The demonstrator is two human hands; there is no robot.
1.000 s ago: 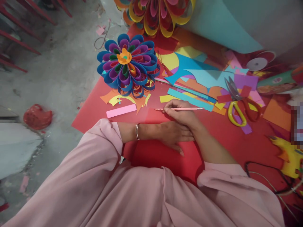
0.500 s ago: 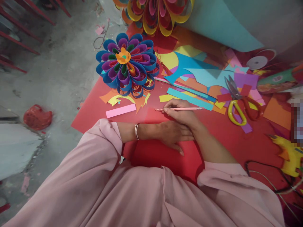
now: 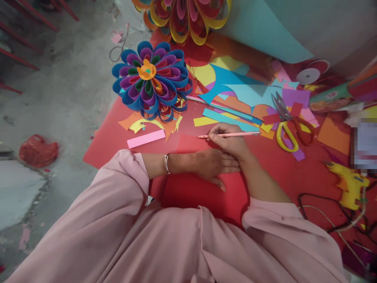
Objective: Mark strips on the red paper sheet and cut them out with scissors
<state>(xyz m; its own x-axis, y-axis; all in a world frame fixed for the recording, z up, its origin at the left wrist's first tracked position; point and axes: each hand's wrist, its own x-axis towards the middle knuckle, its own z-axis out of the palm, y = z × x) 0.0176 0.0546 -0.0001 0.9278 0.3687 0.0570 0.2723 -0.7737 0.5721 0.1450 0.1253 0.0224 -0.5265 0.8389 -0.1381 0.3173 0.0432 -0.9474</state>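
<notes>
Nearest, between two loose pink cloth sleeves [image 3: 100, 204], lay a smooth, matt red paper sheet [image 3: 191, 192]. The left hand [image 3: 210, 163] rested flat across it, thumb spread, straight fingers reaching the other wrist, grasping nothing visible. Just beyond, the right hand [image 3: 231, 141] curled around a slim pink pencil [image 3: 244, 134] in a writing grip, its tip near the sheet's far edge; contact could not be told.

Marking seemed under way and unfinished, though no drawn line could be made out.

A flat pink paper strip [image 3: 146, 138] lay left of the pencil. To the right were a yellow plastic glue gun [image 3: 350, 188] and metal scissors with yellow and red handles [image 3: 284, 114], lying on angular and curved paper offcuts. Farther off, a looped blue-and-purple paper flower [image 3: 147, 70], orange cup at its centre, looked assembled; farthest, a yellow-rimmed paper flower [image 3: 193, 11] of long teardrop loops was partly out of view.
</notes>
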